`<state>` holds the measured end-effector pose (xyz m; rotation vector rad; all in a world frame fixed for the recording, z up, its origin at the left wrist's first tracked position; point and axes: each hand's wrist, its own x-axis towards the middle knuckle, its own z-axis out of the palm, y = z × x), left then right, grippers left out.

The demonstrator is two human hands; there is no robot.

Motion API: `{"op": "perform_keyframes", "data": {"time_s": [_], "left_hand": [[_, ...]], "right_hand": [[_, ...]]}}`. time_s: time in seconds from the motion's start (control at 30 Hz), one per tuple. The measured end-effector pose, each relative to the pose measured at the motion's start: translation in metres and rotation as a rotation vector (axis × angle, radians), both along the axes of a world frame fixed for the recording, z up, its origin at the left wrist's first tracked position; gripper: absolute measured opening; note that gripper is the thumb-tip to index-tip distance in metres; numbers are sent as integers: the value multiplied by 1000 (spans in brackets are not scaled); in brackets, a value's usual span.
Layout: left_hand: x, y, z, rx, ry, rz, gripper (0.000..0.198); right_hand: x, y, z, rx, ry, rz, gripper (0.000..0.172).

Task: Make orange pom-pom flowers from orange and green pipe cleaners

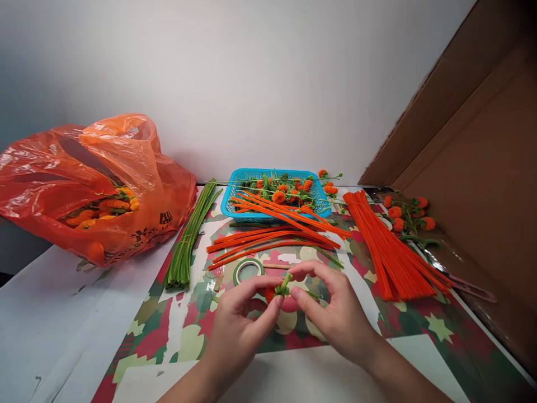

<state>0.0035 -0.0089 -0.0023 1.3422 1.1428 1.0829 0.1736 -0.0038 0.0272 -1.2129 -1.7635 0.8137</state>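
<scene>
My left hand and my right hand meet over the patterned table cover, both pinching one small flower piece with an orange pompom head and a green pipe-cleaner stem. The left fingertips hold the orange head. The right thumb and forefinger pinch the green stem sticking up. A roll of green tape lies just beyond my left fingers.
Loose orange pipe cleaners lie ahead, a thick orange bundle at right, a green bundle at left. A blue basket holds finished flowers. An orange plastic bag sits far left. More flowers and scissors lie beside a cardboard panel.
</scene>
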Motion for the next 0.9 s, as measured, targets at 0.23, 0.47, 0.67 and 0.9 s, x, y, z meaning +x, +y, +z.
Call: {"op": "perform_keyframes", "data": {"time_s": [0.23,0.47,0.67,0.9], "left_hand": [[-1,4,7,-262,-167,-142,18],[0,7,9,-311,-201,-160,19],[0,2,4,70,161,-113,6],[-3,2,-1,259,376,-121,10]], "right_hand": [[20,11,5,358,-443,323,27],[16,7,3,299,-475,285,11],[-1,-2,1,-188,-82,80,20],[-5,-4,-7,-449,174,60,22]]}}
